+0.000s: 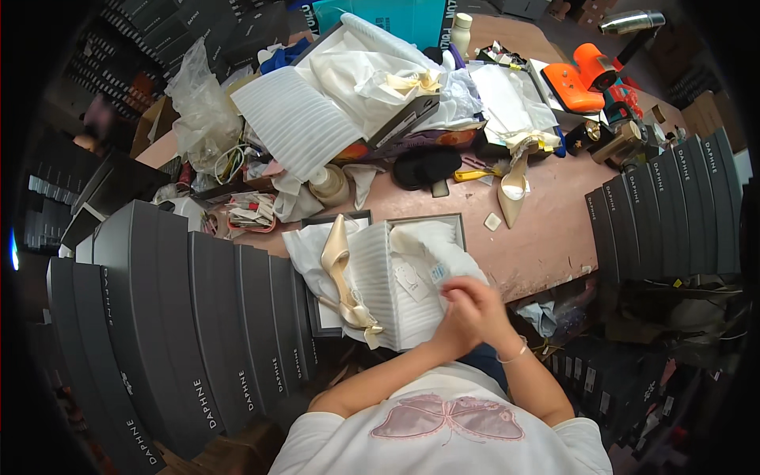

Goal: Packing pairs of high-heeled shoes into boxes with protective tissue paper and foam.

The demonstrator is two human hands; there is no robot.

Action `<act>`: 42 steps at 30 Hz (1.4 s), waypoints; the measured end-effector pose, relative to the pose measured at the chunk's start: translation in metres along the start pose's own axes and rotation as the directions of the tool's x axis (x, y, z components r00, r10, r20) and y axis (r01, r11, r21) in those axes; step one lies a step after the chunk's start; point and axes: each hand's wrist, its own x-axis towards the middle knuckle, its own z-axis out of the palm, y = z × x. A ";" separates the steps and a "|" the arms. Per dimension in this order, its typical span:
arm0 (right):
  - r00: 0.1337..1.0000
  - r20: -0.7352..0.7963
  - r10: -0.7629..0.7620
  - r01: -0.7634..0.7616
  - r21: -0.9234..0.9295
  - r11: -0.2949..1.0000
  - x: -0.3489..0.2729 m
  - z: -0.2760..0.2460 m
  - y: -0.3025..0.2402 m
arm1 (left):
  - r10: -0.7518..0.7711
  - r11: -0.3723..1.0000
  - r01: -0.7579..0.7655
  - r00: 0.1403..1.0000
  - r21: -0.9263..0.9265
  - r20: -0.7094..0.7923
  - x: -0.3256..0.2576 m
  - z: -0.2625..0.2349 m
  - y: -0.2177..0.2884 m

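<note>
My right hand (484,310), with a bracelet at its wrist, crosses close against my left hand (453,332) over the right edge of an open shoe box (427,219). The right fingers are curled together, slightly blurred; what they hold, if anything, is hidden. Most of the left fingers are covered by the right hand. Beside them, white tissue paper (419,237) bears a small blue-printed sticker. A white tag (408,279) lies on ribbed white foam wrap (368,261). At the box's left side rests a champagne-coloured heeled shoe (336,255) with a bow.
Dark shoe boxes (214,332) are stacked at the left, and more boxes (673,206) at the right. Behind stands another open box with foam (301,119). A pointed beige shoe (513,198), yellow-handled tool (475,172), black pad (427,167) and orange device (571,87) occupy the table (546,237).
</note>
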 end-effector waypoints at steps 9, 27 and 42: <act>0.987 0.144 0.072 0.063 -0.759 0.648 0.100 0.005 0.149 | -0.571 0.692 0.511 0.820 -0.509 0.047 -0.049 -0.053 -0.010; 0.977 -0.207 -0.055 -0.001 -0.262 0.965 0.048 0.013 0.014 | -0.499 -0.174 0.296 0.796 -0.939 0.343 0.006 -0.100 -0.004; 0.988 0.043 -0.150 0.156 -0.286 0.946 -0.047 0.021 -0.009 | -0.705 0.242 0.006 0.688 -0.970 -0.171 -0.026 -0.163 0.022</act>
